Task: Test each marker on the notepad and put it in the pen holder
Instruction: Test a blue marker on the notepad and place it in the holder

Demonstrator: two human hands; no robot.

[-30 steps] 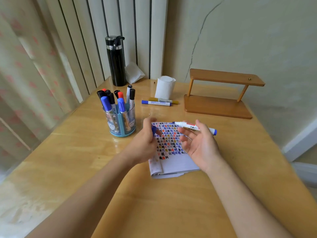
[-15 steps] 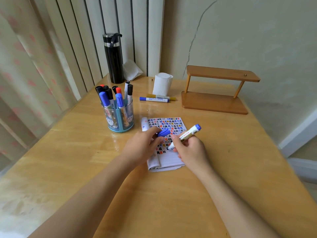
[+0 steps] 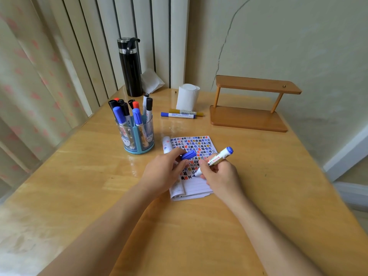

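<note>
While left hand [image 3: 163, 173] pinches blue cap [image 3: 188, 155] mid-frame, right hand [image 3: 221, 176] grips marker [image 3: 219, 157], tip down on notepad [image 3: 199, 188]; holder [image 3: 139, 145] left of centre, pretty full.

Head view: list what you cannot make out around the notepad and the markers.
All in the head view:
- Tip of the marker in the right hand: too small to tell whether it touches the notepad.
- Notepad's left part: hidden under the left hand holding the blue cap.
- Print on the lying blue marker and yellow marker: too small.
</note>
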